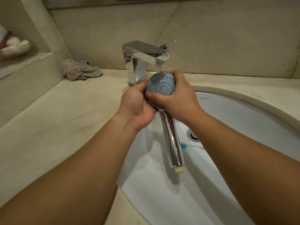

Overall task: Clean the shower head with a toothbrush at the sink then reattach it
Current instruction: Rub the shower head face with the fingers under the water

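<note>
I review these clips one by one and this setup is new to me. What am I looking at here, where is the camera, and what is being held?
There is no machine here: one camera sits on a person's head and looks down at their two bare arms over a bathroom sink. Both hands hold a shower head with its blue nozzle face up under the running tap. The left hand cups its rim from the side. The right hand wraps the other side, thumb pressed on the face. The chrome handle points back toward the person. In the basin, by the drain, a blue bit peeks out, maybe the toothbrush, but it is mostly hidden. A crumpled cloth lies on the counter.
</note>
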A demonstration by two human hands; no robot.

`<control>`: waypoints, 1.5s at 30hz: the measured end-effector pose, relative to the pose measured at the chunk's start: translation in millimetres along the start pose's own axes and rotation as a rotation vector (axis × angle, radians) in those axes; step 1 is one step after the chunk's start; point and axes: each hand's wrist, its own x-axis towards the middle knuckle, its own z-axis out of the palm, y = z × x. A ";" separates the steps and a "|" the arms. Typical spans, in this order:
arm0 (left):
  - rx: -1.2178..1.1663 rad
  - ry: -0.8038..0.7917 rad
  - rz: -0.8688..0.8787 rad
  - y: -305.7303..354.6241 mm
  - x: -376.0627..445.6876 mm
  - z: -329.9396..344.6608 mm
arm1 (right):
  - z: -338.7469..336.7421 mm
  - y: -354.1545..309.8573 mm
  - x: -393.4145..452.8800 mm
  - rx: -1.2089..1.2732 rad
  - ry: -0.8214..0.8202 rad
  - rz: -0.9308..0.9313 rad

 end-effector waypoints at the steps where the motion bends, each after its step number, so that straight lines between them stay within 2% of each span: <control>1: -0.017 -0.010 -0.007 -0.1 0.5 -0.5 | 2.1 -1.8 0.7 0.016 0.022 0.017; 8: -0.031 -0.028 0.040 -6.4 -0.3 5.0 | 7.3 -9.6 10.4 0.083 0.140 0.096; 13: 0.041 0.009 0.060 -9.2 1.2 5.1 | 2.2 -0.3 8.6 0.024 0.114 0.053; 16: 0.057 0.032 0.075 -6.4 2.1 2.5 | -8.0 6.9 5.7 0.147 -0.060 0.020; 19: 0.043 0.061 0.087 -2.1 2.8 -0.6 | -18.1 14.7 5.5 0.568 -0.347 0.163; 21: 0.022 0.081 0.098 -0.6 2.7 -1.5 | -23.6 20.0 6.1 0.769 -0.482 0.224; 24: -0.007 0.093 0.103 0.9 2.4 -2.6 | -26.7 27.8 5.9 0.840 -0.615 0.176; 29: -0.012 0.077 0.111 -1.7 4.2 -2.1 | -21.6 26.8 5.7 0.709 -0.551 0.124; 33: 0.024 0.003 0.133 0.9 2.8 -4.7 | -17.5 25.6 6.7 0.721 -0.546 0.136; 41: 0.456 -0.223 0.288 0.9 -1.5 -10.7 | -25.2 27.6 9.6 0.852 -0.492 0.167; 45: 0.524 -0.169 0.320 -0.7 -1.4 -11.2 | -21.1 24.9 8.4 0.823 -0.449 0.140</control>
